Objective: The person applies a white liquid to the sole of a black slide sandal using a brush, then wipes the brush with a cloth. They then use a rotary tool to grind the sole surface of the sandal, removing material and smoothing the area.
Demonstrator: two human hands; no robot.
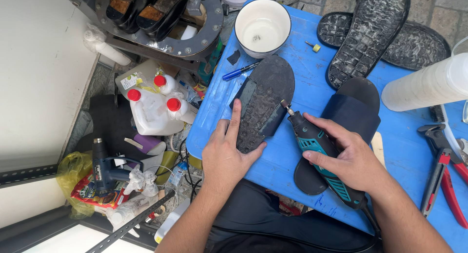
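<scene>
Two hands on the blue tabletop. We take the shoe sole as landmark: it lies tread-up near the tabletop's left edge, toe pointing away from us.

Left hand is at the sole's near end, grip spread flat, index finger along its left edge, thumb pressing the near right corner.

Right hand sits right of the sole, grip wrapped around a teal-and-black rotary tool. Tool bit touches or nearly touches the sole's right edge; can't tell which.

Navy slide sandal lies right of the sole, under the tool and right hand.

White bowl just beyond the sole's toe. Blue pen at the sole's far left.

Black sandal soles lie far right of it, beyond the sandal.

White roll and red-handled pliers are well right of the sole.

Red-capped white bottles sit off the tabletop, left of the sole.
</scene>
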